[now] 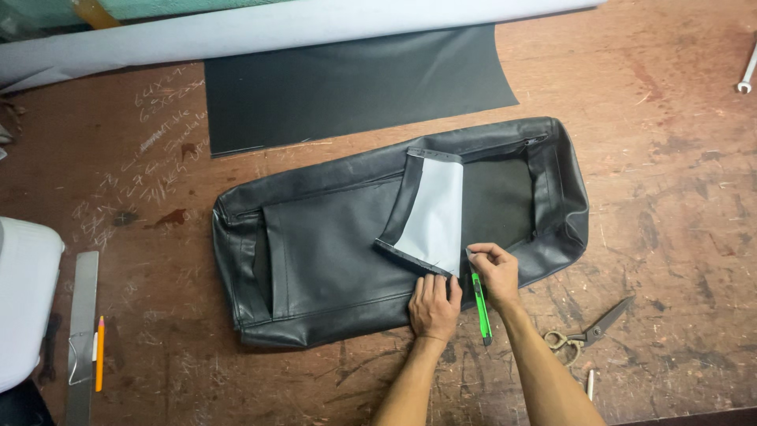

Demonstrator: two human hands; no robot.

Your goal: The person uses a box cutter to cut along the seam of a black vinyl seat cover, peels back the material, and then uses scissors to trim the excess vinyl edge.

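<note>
Black leather cover point(331, 252) lies flat mid-table, one flap folded back showing its grey lining point(435, 214). Left hand point(434, 306) presses flat, fingers together, on the cover's near edge. Right hand point(495, 272) is clamped on a green utility knife point(480, 306) just beside the flap. Scissors point(587, 335) lie near the right forearm. Black sheet point(355, 83) sits toward the table's far edge; metal ruler point(81, 331) and orange pencil point(99, 353) at the left edge.
</note>
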